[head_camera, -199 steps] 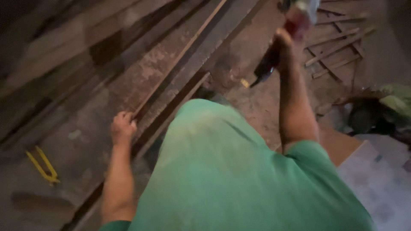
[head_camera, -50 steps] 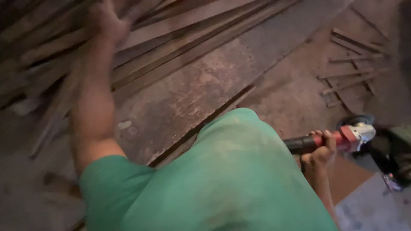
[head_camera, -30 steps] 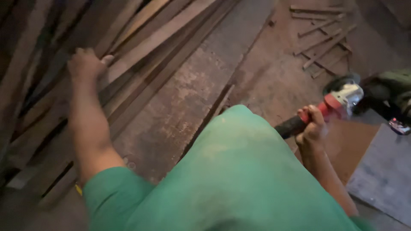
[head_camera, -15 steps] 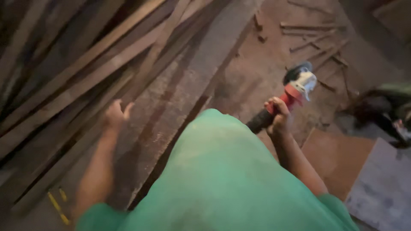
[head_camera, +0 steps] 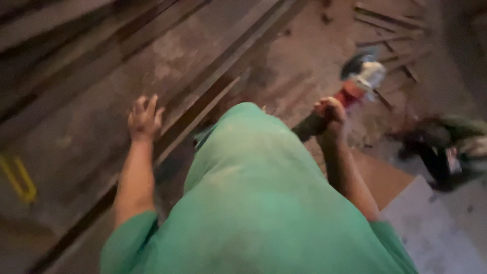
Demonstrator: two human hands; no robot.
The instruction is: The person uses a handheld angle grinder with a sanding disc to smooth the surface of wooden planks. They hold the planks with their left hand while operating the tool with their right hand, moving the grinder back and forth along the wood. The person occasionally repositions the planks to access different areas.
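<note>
Nearest the camera, a green shirt (head_camera: 264,203) is seen filling the lower middle of the view, with one bare forearm stretched out on each side of it. The left hand (head_camera: 144,119) is held out over the floor with its fingers spread and nothing in it; it is poised just above a long dark metal strip (head_camera: 203,109), though contact cannot be made out through the blur. The right hand (head_camera: 331,112) is closed around the dark handle of one angle grinder (head_camera: 350,89), whose red body and pale head are pointed away and up to the right, above the floor. The two hands are kept well apart. To the far left one yellow tool (head_camera: 19,178) is lain on the floor. At lower right one brown board (head_camera: 383,177) and one grey slab (head_camera: 436,233) are seen side by side. Beyond the left hand several long strips are laid slantwise; their number cannot be counted. Farthest off, at upper right, a scatter of short offcuts (head_camera: 390,20) is spread on the floor
</note>
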